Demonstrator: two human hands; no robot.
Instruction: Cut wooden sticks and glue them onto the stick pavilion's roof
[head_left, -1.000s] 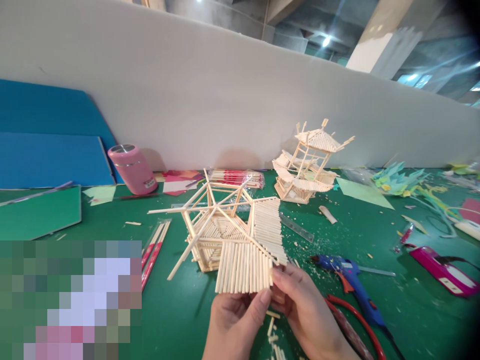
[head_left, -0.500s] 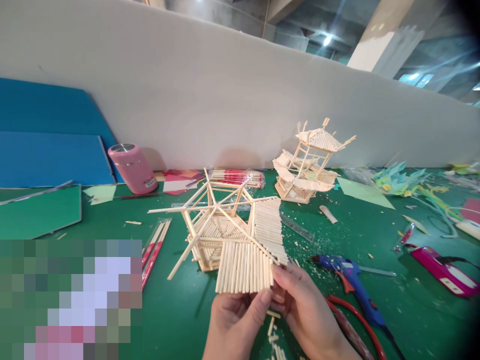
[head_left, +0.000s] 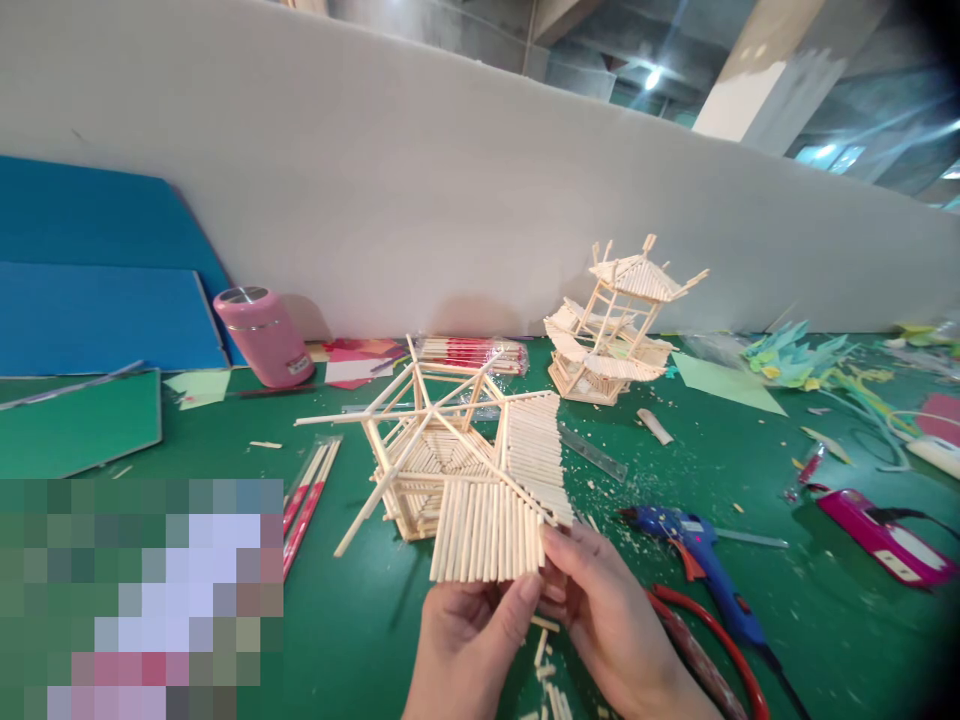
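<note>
Left hand: the left hand (head_left: 469, 645) rises from the bottom edge, thumb tip pressed to the near lower corner of the stick roof panel (head_left: 487, 530), fingers curled under it.
Right hand: the right hand (head_left: 607, 620) meets that corner from the right, fingertips (head_left: 555, 545) pinched on the panel's edge.
Roof panel: a fan of pale sticks laid side by side, sloping toward the camera, directly above and touching both hands.
Model: the panel belongs to an unfinished stick pavilion (head_left: 435, 460) standing on the green table (head_left: 375, 640), just beyond the hands; bare rafters radiate from its peak, and a second panel (head_left: 532, 450) covers the right side.
Finished pavilion: a finished stick pavilion (head_left: 611, 325) stands farther back, to the right, well apart from the hands.
Tools: a blue glue gun (head_left: 701, 560) lies just right of the right hand; red-handled pliers (head_left: 712, 655) lie beside that wrist.
Scraps: short stick offcuts (head_left: 544, 650) lie on the table between the two hands.
Backdrop: a pink tumbler (head_left: 262, 335) stands at far left, against a white partition (head_left: 450, 200).
</note>
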